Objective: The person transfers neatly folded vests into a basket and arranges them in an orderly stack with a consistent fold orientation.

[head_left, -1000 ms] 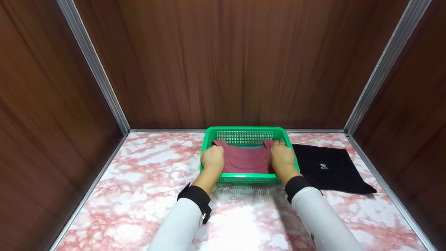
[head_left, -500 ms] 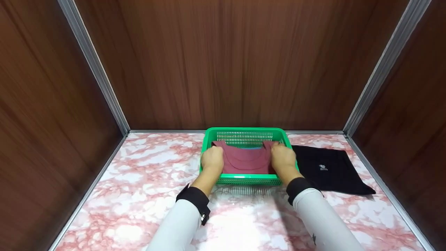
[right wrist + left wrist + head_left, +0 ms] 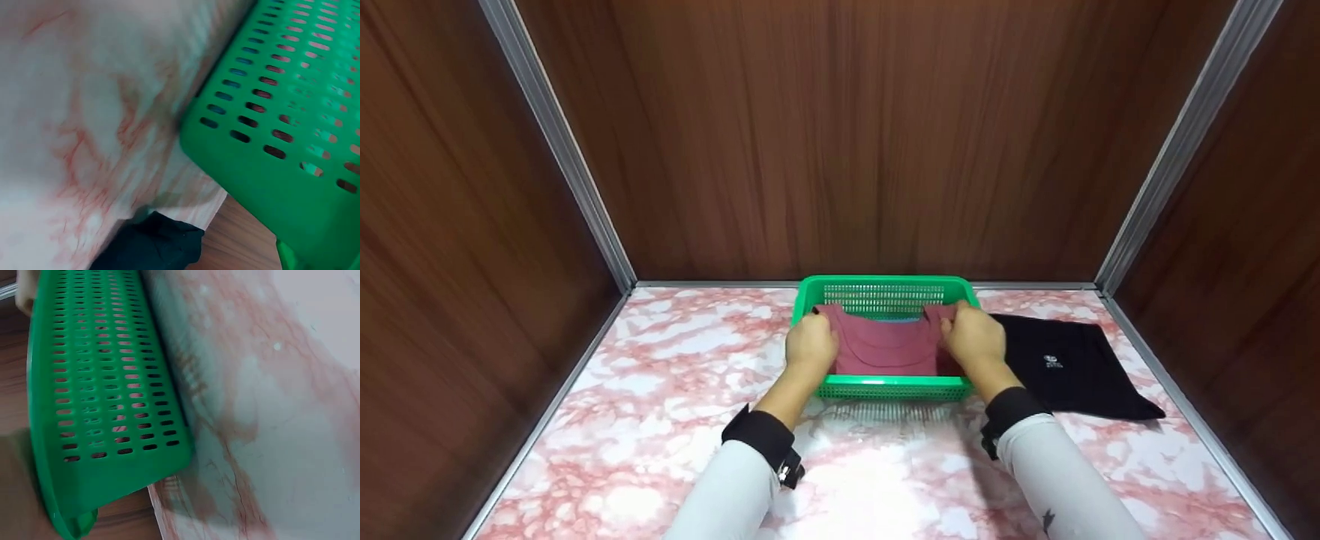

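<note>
A maroon round-necked top [image 3: 885,351] lies inside the green plastic basket [image 3: 885,280], its neckline facing up and its two shoulder parts raised toward the back. My left hand [image 3: 811,345] pinches the left shoulder of the top, over the basket's left rim. On the other side, my right hand [image 3: 976,343] holds the right shoulder with thumb and fingers, over the right rim. A strip of blue shows behind the neckline. In both wrist views the slotted basket wall [image 3: 112,475] covers most of the top.
Right of the basket, a black folded garment [image 3: 1069,367] with a small white print lies flat on the marbled table [image 3: 675,420]. A brown wood panel [image 3: 840,150] stands close behind the basket, with more panels at both sides.
Both hands have shifted slightly outward, and the right hand's grip on the shoulder has loosened a little, showing its thumb. The top and basket stay about where they were.
</note>
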Action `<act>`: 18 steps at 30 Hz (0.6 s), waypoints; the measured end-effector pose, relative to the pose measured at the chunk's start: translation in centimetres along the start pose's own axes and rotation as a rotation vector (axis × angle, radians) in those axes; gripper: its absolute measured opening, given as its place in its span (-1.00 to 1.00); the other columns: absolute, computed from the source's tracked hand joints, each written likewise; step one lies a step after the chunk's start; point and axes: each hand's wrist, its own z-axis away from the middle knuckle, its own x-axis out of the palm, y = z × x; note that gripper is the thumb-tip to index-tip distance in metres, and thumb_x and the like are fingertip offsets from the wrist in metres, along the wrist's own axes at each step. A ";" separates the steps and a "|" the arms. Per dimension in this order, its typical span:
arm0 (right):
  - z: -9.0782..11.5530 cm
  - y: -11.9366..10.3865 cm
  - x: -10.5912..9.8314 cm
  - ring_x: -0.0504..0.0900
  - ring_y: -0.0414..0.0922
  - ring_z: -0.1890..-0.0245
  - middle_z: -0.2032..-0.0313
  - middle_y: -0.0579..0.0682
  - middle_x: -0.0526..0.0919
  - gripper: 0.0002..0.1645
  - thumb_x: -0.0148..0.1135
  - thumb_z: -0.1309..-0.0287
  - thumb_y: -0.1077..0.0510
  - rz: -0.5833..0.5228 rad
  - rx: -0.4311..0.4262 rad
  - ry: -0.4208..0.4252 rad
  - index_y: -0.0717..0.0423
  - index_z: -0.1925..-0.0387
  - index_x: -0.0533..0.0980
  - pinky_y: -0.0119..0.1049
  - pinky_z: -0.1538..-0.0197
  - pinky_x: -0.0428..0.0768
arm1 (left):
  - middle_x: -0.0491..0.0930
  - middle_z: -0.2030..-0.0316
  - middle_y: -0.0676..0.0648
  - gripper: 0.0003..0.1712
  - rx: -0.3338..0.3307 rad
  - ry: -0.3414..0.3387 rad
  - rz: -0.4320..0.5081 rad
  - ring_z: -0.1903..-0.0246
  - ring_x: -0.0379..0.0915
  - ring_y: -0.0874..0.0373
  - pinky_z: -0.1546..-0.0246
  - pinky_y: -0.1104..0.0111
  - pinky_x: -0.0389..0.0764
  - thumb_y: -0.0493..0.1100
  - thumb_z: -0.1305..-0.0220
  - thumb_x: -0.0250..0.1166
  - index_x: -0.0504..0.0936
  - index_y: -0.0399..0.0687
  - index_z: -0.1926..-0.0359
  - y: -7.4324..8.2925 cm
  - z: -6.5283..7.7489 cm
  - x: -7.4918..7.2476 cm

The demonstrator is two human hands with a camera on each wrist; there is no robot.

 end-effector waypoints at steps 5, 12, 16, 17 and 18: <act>0.2 0.3 -0.8 0.66 0.21 0.27 0.34 0.20 0.68 -0.66 0.18 -0.20 -0.09 -0.077 0.028 -0.018 0.13 0.27 0.48 0.20 0.23 0.52 | 0.62 0.23 -0.12 -0.73 0.006 -0.013 0.120 0.19 0.62 0.00 0.19 0.13 0.63 -0.06 -0.23 0.28 0.66 -0.15 0.16 -0.6 0.4 -0.8; 1.1 0.4 -1.3 0.62 0.07 0.31 0.35 0.06 0.62 -0.76 0.22 -0.19 -0.04 -0.192 0.006 -0.052 0.03 0.28 0.47 0.06 0.24 0.51 | 0.57 0.18 -0.03 -0.72 0.076 -0.048 0.321 0.18 0.52 0.14 0.15 0.27 0.58 -0.10 -0.24 0.28 0.65 -0.08 0.06 -1.8 1.1 -1.1; 1.9 0.3 -1.8 0.59 0.03 0.27 0.29 0.04 0.60 -0.81 0.22 -0.20 0.02 -0.248 -0.028 -0.070 0.01 0.23 0.49 0.02 0.21 0.50 | 0.57 0.15 0.00 -0.74 0.188 -0.055 0.409 0.20 0.48 0.19 0.16 0.34 0.57 -0.16 -0.25 0.27 0.65 -0.05 0.04 -2.7 1.7 -1.1; 2.1 0.3 -1.9 0.58 0.03 0.26 0.27 0.06 0.60 -0.81 0.21 -0.21 0.03 -0.254 -0.042 -0.078 0.02 0.22 0.49 0.02 0.21 0.50 | 0.57 0.14 0.01 -0.75 0.208 -0.048 0.437 0.19 0.48 0.19 0.17 0.35 0.57 -0.18 -0.25 0.27 0.65 -0.04 0.05 -2.9 1.8 -1.1; 2.4 0.3 -2.1 0.58 0.03 0.24 0.25 0.07 0.59 -0.81 0.20 -0.22 0.04 -0.264 -0.053 -0.084 0.03 0.20 0.49 0.02 0.19 0.50 | 0.57 0.14 0.01 -0.76 0.226 -0.036 0.466 0.18 0.50 0.19 0.17 0.36 0.58 -0.19 -0.26 0.26 0.66 -0.04 0.05 -3.2 1.9 -1.1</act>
